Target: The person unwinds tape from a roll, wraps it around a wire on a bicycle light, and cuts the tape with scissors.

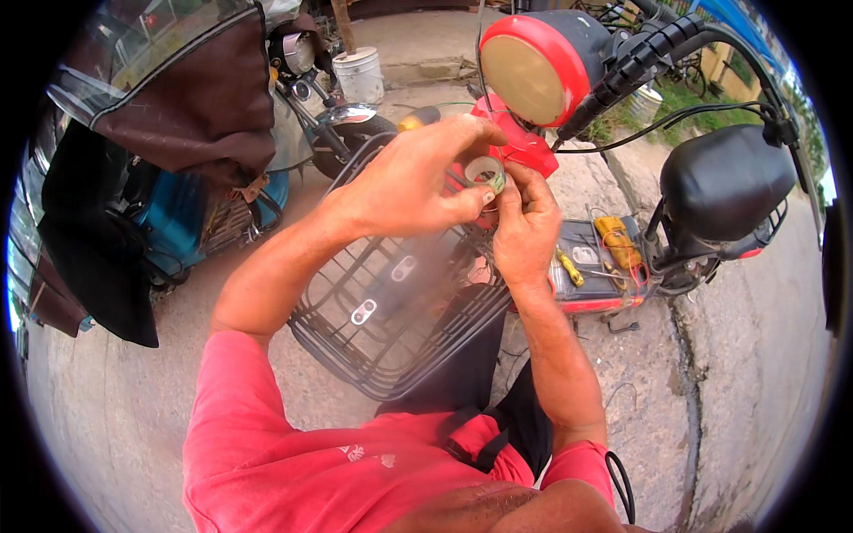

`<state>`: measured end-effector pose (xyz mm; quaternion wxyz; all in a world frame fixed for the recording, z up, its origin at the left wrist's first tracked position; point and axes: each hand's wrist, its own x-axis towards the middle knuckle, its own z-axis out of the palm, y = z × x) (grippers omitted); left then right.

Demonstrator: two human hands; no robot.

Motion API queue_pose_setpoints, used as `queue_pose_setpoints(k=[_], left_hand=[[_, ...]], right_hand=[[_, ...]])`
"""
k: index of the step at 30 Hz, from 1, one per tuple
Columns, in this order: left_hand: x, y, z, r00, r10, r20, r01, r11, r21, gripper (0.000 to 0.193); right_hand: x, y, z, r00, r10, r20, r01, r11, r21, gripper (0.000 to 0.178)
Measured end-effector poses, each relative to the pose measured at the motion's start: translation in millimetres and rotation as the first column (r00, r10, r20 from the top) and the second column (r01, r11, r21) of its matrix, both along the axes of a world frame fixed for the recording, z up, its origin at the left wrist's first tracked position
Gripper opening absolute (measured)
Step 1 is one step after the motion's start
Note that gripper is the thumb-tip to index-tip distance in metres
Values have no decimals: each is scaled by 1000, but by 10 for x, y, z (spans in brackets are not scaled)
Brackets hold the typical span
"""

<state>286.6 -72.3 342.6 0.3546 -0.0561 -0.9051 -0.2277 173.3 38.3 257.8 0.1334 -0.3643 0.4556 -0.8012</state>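
Above the front basket of a red scooter, my two hands meet. My left hand point(413, 173) curls its thumb and fingers round a small roll of tape point(484, 172), pale and see-through with a hollow core. My right hand point(529, 224) is closed in a pinch right beside the roll. What lies between its fingertips is hidden. Just beyond the fingers are red scooter body parts point(533, 153) with thin wires. Below my hands is the black wire basket point(391, 355).
A round red-rimmed lamp point(524, 75) and black handlebar point(635, 75) rise ahead. On the scooter's footboard lie a yellow multimeter point(617, 242) and a yellow-handled tool point(569, 266). Behind is the black seat point(727, 182). At left stands a covered three-wheeler point(191, 124); a white bucket point(359, 75) is beyond.
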Motion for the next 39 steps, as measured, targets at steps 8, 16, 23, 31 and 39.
queue_pose_setpoints(k=[8, 16, 23, 31, 39], left_hand=[[32, -14, 34, 994, -2, 114, 1, 1000, 10, 43], [52, -53, 34, 991, -30, 130, 21, 997, 73, 42], [83, -64, 55, 985, -75, 153, 66, 996, 68, 37], [42, -19, 49, 989, -148, 29, 147, 989, 27, 37], [53, -22, -18, 979, -194, 70, 159, 925, 344, 26]], right_hand=[[-116, 81, 49, 972, -96, -215, 88, 995, -49, 40], [-225, 65, 114, 997, 15, -74, -8, 996, 86, 17], [-209, 41, 89, 953, -155, -259, 182, 980, 80, 10], [-194, -89, -51, 849, -352, -395, 330, 936, -123, 13], [-148, 5, 37, 823, -363, -436, 347, 930, -118, 14]])
